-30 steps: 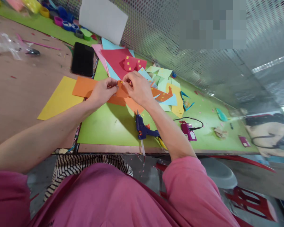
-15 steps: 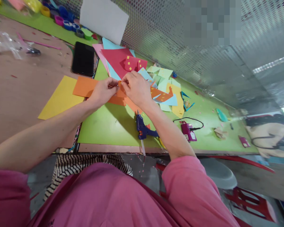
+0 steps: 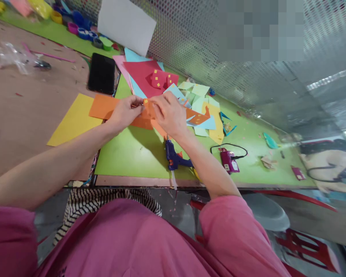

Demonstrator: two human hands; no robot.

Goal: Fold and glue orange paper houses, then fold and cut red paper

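Between my two hands is a small orange paper piece (image 3: 148,110) with a yellow square on it. My left hand (image 3: 127,111) pinches its left edge between thumb and fingers. My right hand (image 3: 170,111) is closed at its right side, the fingertips bent down against it; part of the piece is hidden there. Under my left hand lies an orange sheet (image 3: 102,106), overlapping a yellow sheet (image 3: 75,121). Right of my right hand is an orange strip with yellow squares (image 3: 200,116). A dark blue glue gun (image 3: 173,156) lies below my right wrist, its nozzle pointing away from me.
A black phone (image 3: 101,73) lies on the left. Red paper (image 3: 141,73) and pale green scraps (image 3: 200,89) are piled behind my hands. A purple box with a cable (image 3: 229,160) sits at the right. A perforated metal panel (image 3: 190,38) borders the far edge.
My right hand has shifted slightly right and toward me, uncovering more of the orange piece with its yellow square. My left hand has stayed in place.
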